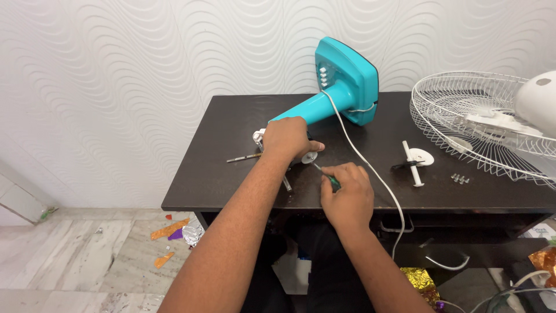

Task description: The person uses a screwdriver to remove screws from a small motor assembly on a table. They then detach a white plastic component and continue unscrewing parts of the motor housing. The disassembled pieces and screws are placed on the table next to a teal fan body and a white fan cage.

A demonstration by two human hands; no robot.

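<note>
While the left hand point(286, 139) lies curled over the narrow end of a turquoise fan stand point(339, 93) lying on its side on the dark table point(231, 179), its fingers are closed down on the metal fitting there, with a small white round part point(308, 157) showing just under the fingertips. Just beside it, nearer the person, the right hand point(346, 194) is clamped around a green-handled screwdriver point(327, 177), whose thin shaft points up and left toward that white part. A thin metal rod point(243, 157) lies on the table just left of the left hand. From the stand's square base, beyond both hands, a white power cord point(370, 171) runs past the right hand's outer side and drops over the table's front edge. Well to the right of the right hand sit a white plastic spindle piece point(416, 162) and a few small screws point(460, 178), and farther right a white wire fan guard point(475, 124) with the white motor housing point(538, 101) resting in it.
</note>
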